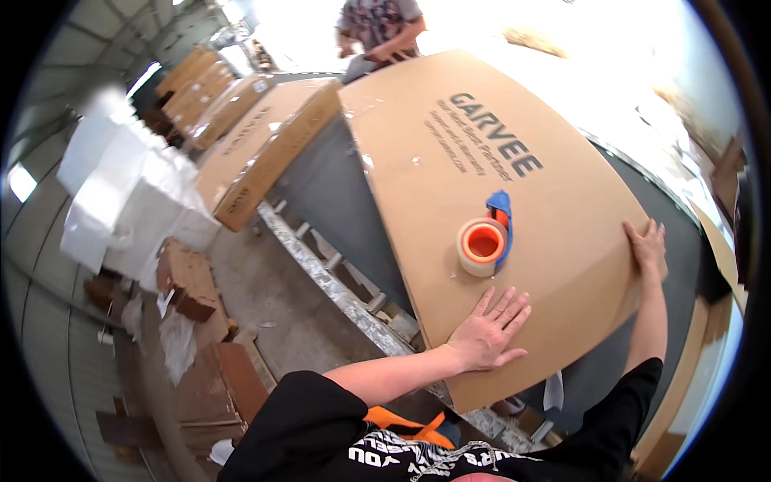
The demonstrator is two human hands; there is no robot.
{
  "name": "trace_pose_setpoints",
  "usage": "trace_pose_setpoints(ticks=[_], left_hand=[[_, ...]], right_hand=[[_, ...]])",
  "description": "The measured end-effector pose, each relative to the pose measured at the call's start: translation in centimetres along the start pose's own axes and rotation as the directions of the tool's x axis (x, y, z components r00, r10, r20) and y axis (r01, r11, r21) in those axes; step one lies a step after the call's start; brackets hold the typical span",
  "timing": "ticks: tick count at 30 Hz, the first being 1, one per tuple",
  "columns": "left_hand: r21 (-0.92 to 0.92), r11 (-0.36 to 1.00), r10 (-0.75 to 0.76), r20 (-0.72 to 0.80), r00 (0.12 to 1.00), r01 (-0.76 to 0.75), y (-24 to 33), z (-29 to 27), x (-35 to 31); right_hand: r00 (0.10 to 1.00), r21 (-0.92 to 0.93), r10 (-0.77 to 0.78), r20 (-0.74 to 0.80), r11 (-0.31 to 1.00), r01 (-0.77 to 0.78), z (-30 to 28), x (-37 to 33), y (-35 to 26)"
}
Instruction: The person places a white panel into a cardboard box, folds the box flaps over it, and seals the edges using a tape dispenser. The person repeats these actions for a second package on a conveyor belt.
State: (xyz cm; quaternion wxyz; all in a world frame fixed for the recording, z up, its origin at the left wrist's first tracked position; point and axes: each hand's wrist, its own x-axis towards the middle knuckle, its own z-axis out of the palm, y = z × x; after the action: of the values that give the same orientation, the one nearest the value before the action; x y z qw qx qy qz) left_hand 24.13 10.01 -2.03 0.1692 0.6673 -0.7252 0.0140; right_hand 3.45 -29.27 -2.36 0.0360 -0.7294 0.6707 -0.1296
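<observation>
A large flat cardboard box (401,161) with dark printing lies on a dark conveyor belt (329,193). My left hand (488,329) rests flat on its top near the close end, fingers spread. At the box's right edge my right hand (647,249) lies against the cardboard with the fingers apart, the thumb on the top face. Just beyond my left hand, a tape dispenser (499,210) with a blue body and a roll of tape (464,255) on an orange hub stands on the box. Neither hand touches the dispenser.
Another long box (273,136) lies farther along, left of mine, with stacked boxes (201,88) behind it. White foam sheets (132,193) and brown cartons (189,281) pile up at left. A metal conveyor frame (321,273) edges the belt. Another person (385,28) is at the far end.
</observation>
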Motion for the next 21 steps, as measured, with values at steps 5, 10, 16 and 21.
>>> trace_pose_setpoints(ticks=[5,10,16,21], left_hand=[[-0.003,0.988,-0.153,-0.05,0.987,0.153,0.8,0.4,0.2],[0.113,0.958,-0.255,-0.095,0.962,0.265,0.4,0.5,-0.3],[0.133,0.968,-0.199,-0.112,0.973,0.214,-2.0,-2.1,-5.8],[0.101,0.98,-0.165,-0.076,0.983,0.172,-5.7,-5.0,-14.4]], right_hand=[[0.997,0.082,-0.029,0.074,0.996,0.023,1.4,4.1,-0.2],[0.992,0.086,-0.111,0.065,0.991,0.105,0.4,3.7,0.2],[0.987,0.137,-0.151,0.052,0.98,0.143,-1.5,-4.0,2.5],[0.986,0.056,-0.166,-0.004,0.985,0.166,-2.9,-18.1,3.1]])
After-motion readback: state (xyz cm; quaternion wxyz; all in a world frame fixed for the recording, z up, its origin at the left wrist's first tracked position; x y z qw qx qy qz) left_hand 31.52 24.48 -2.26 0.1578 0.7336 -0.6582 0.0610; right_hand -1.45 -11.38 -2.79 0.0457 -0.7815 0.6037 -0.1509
